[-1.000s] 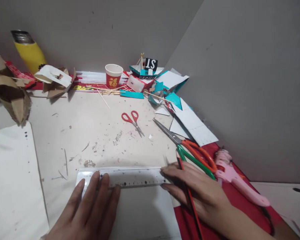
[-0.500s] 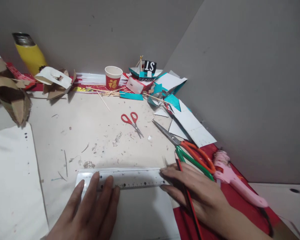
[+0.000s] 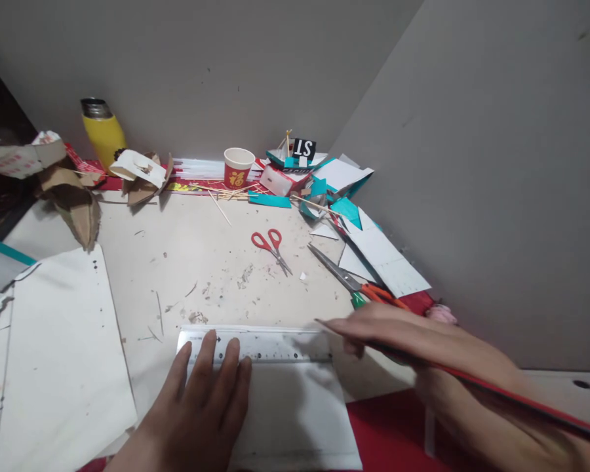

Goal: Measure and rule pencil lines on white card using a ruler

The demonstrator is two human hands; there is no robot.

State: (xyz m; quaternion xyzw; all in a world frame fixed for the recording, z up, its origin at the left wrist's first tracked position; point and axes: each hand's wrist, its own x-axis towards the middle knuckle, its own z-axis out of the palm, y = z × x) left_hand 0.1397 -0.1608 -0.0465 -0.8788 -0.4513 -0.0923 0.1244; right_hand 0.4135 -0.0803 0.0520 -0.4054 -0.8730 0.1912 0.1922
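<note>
My left hand [image 3: 199, 406] lies flat with fingers stretched over a clear ruler [image 3: 288, 346], pressing on its left part. Under the ruler is a sheet of white card [image 3: 295, 416], whose top edge runs just along the ruler's far side. In my right hand [image 3: 398, 334] is a red-and-black pencil [image 3: 526, 401], held at a low slant. Its tip points left, over the right end of the ruler; whether it touches the card I cannot tell. Behind that hand, large scissors [image 3: 344, 274] with orange and green handles are partly covered.
Small red-handled scissors [image 3: 273, 248] lie open mid-table. A paper cup [image 3: 238, 169], a yellow bottle [image 3: 103, 137], thin sticks and card scraps line the back wall. A larger white sheet [image 3: 69, 354] is at left. The pink tool [image 3: 441, 313] at right is mostly hidden.
My right hand has left the ruler's right end and turned the pencil from upright to a low slant, tip leftward. My left hand stays on the ruler. The view has shifted left.
</note>
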